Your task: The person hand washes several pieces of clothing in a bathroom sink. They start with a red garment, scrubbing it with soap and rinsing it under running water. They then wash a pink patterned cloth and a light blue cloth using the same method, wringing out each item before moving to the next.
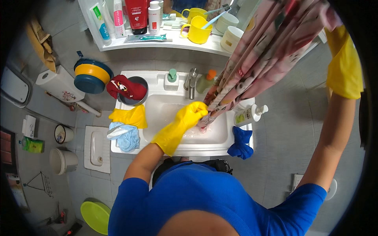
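A long pink floral cloth (pixel 256 59) hangs in gathered folds, slanting from the upper right down into the white sink (pixel 161 102). High at the right, my right hand (pixel 343 65), in a yellow rubber glove, is closed on the cloth's upper end; its fingers are partly hidden. My left hand (pixel 189 118), gloved alike, is closed on the lower folds over the basin. The cloth's bottom end sits in shallow water there. Behind my left hand stands the metal faucet (pixel 191 83).
A grey basin with a dark red cloth (pixel 134 88), a yellow cloth (pixel 132 116) and a light blue cloth (pixel 126 137) lie along the sink's left rim. On its right are a pump bottle (pixel 247 115) and a dark blue cloth (pixel 240 142). A shelf (pixel 173 46) holds toiletries above.
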### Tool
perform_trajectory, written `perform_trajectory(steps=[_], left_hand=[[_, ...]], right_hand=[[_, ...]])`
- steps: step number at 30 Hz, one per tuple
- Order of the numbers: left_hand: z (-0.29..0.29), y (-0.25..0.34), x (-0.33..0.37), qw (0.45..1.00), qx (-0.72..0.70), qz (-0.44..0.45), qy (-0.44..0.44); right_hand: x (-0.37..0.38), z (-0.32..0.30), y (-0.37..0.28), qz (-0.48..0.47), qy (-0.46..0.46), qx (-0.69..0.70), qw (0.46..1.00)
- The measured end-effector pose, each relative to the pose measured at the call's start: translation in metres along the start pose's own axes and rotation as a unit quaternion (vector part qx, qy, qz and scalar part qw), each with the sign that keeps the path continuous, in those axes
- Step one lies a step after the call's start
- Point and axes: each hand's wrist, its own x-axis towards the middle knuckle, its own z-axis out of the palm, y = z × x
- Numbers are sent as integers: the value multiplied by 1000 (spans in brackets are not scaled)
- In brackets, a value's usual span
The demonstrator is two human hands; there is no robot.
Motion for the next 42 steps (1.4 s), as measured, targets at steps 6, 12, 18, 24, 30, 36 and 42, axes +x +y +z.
perform_trajectory(steps=[6,12,18,24,30,36,42], left_hand=[[-80,92,1,948,-144,282,9],[-9,114,-33,954,276,115,-41],[11,71,-18,971,174,132,97],[-64,3,-16,925,229,198,231],[-172,-151,-19,950,134,181,215],[-103,-73,-29,791,576,-176,108],[-77,-93,-10,801,596,-50,22]], right_hand=[[-37,-17,20,70,23,-44,996],[-37,-10,20,70,15,-44,997],[-23,9,-3,36,-25,-13,999],[4,45,-46,-20,-99,95,990],[55,155,-18,44,-119,402,907],[3,334,220,260,-107,282,917],[14,407,229,121,-170,-204,956]])
